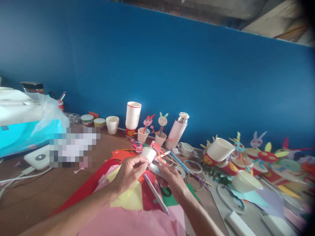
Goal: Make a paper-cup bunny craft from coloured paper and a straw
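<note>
My left hand pinches a small white paper cup by its side, tilted over the middle of the table. Pink and red paper shapes show just behind the cup. Close to it, my right hand is closed around a white tube, whose end points at the cup; whether they touch I cannot tell. Under my hands lie yellow paper, pink paper and red paper. A white pen-like stick with a purple end rests on the sheets.
Behind stand a stack of paper cups, two cups with paper rabbit figures and a pink thermos. More cups and figures crowd the right, by a tape roll. A power bank and a plastic bag lie left.
</note>
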The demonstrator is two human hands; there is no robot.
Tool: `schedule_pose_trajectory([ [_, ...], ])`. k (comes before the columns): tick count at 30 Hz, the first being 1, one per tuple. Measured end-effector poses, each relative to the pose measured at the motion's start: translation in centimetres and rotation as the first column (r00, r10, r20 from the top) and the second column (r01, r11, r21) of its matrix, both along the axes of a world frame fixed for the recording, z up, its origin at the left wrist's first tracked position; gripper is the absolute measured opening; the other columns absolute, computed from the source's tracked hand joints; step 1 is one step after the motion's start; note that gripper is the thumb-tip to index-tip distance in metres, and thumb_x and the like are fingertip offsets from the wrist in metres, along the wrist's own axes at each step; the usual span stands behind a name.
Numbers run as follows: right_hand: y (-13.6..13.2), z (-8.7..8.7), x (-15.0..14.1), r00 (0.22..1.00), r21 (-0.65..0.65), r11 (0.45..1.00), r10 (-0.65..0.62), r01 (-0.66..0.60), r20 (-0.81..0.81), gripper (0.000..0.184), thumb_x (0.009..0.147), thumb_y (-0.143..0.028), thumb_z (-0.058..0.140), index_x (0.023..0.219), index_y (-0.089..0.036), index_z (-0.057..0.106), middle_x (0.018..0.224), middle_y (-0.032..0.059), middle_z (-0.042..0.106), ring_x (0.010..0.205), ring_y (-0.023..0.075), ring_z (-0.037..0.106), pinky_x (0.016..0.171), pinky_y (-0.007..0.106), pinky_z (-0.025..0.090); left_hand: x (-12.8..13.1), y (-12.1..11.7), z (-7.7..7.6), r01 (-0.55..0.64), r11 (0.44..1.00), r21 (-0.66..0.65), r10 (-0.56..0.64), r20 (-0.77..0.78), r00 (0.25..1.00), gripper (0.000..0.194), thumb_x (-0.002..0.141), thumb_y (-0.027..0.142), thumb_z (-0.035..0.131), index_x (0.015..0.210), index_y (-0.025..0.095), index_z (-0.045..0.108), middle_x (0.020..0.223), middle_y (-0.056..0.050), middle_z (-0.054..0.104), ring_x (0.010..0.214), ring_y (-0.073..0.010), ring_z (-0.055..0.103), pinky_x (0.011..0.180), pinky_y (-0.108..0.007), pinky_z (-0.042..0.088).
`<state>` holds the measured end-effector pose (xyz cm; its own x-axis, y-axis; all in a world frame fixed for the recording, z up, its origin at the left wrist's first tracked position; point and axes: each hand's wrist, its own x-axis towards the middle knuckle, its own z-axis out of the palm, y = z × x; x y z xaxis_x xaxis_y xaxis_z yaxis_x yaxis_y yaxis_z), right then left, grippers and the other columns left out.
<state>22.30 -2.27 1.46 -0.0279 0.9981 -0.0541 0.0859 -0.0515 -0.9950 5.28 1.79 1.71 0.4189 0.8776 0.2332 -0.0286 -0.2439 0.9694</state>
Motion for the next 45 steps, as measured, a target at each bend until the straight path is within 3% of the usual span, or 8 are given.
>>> schedule_pose_trajectory([
  [10,-0.3,0.3,-0.1,1.0,-0.036,0.999,-0.029,0.03,0.011,0.044,0.078,-0.056,0.047,0.064,-0.014,0.052,0.04,-0.0057,0.04,0.036,0.0048,0.031,0.038,0.018,0.021,0.0,0.0,-0.1,-0.001,1.0,0.009,0.001,-0.006,1.0,0.016,0.078,0.027,0.052,0.075,0.015,0.063,0.073,-0.001,0.059,0.069,-0.0132,0.053,0.064,-0.021,0.041],
  [16,-0.4,0.6,0.1,0.988,-0.057,0.995,0.078,-0.086,-0.135,0.038,0.073,-0.052,0.058,0.068,-0.016,0.048,0.044,-0.0081,0.039,0.037,0.0033,0.028,0.038,0.018,0.02,0.1,-0.1,0.1,-0.009,1.0,0.019,0.009,-0.009,1.0,0.017,0.078,0.028,0.053,0.075,0.015,0.063,0.074,-0.001,0.06,0.07,-0.0135,0.054,0.064,-0.021,0.041],
  [19,-0.4,0.6,0.0,0.985,-0.073,0.994,0.064,-0.077,-0.161,0.038,0.07,-0.05,0.062,0.066,-0.017,0.044,0.043,-0.0094,0.037,0.036,0.0028,0.025,0.037,0.018,0.018,0.1,0.0,0.1,-0.022,0.999,0.048,0.023,-0.016,1.0,0.016,0.077,0.026,0.053,0.074,0.015,0.063,0.074,-0.001,0.06,0.068,-0.0126,0.054,0.062,-0.019,0.04],
  [23,-0.3,0.6,-0.1,0.994,-0.042,0.997,0.058,-0.062,-0.095,0.039,0.071,-0.052,0.059,0.064,-0.017,0.044,0.04,-0.0098,0.035,0.035,0.0029,0.023,0.037,0.019,0.014,0.1,0.0,0.2,-0.038,0.997,0.07,0.041,-0.031,0.999,0.017,0.076,0.027,0.053,0.074,0.014,0.064,0.074,-0.001,0.062,0.069,-0.0132,0.054,0.062,-0.02,0.04],
  [30,-0.4,1.0,0.0,0.997,0.014,1.0,0.025,-0.026,0.074,0.041,0.073,-0.054,0.055,0.059,-0.017,0.049,0.04,-0.007,0.036,0.038,0.005,0.026,0.039,0.021,0.018,0.1,-0.2,0.5,-0.037,0.994,0.106,0.043,-0.055,0.998,0.018,0.077,0.027,0.052,0.071,0.015,0.064,0.074,-0.001,0.062,0.068,-0.0131,0.054,0.062,-0.02,0.04],
  [35,-0.6,1.2,-0.1,0.996,-0.007,1.0,0.023,-0.023,0.083,0.044,0.073,-0.057,0.053,0.061,-0.015,0.056,0.042,-0.0059,0.035,0.039,0.006,0.027,0.039,0.021,0.018,0.2,-0.3,0.4,-0.034,0.991,0.128,0.04,-0.043,0.998,0.017,0.078,0.026,0.052,0.071,0.015,0.063,0.075,-0.001,0.062,0.068,-0.0125,0.054,0.062,-0.018,0.04],
  [40,-0.6,1.1,-0.2,0.997,-0.008,0.998,0.063,-0.063,0.037,0.045,0.076,-0.057,0.049,0.061,-0.015,0.053,0.043,-0.0065,0.031,0.039,0.0051,0.022,0.039,0.021,0.015,0.2,-0.3,0.3,-0.031,0.991,0.132,0.037,-0.039,0.999,0.017,0.079,0.026,0.052,0.071,0.015,0.063,0.075,-0.001,0.062,0.069,-0.0118,0.054,0.062,-0.018,0.039],
  [45,-0.5,0.9,-0.1,0.994,-0.018,0.998,0.056,-0.055,0.097,0.049,0.079,-0.058,0.044,0.056,-0.015,0.05,0.043,-0.005,0.034,0.039,0.0052,0.024,0.039,0.021,0.015,0.2,-0.4,0.2,-0.016,0.994,0.106,0.021,-0.041,0.999,0.019,0.079,0.028,0.052,0.072,0.015,0.063,0.075,-0.001,0.062,0.068,-0.0122,0.054,0.062,-0.019,0.04],
])
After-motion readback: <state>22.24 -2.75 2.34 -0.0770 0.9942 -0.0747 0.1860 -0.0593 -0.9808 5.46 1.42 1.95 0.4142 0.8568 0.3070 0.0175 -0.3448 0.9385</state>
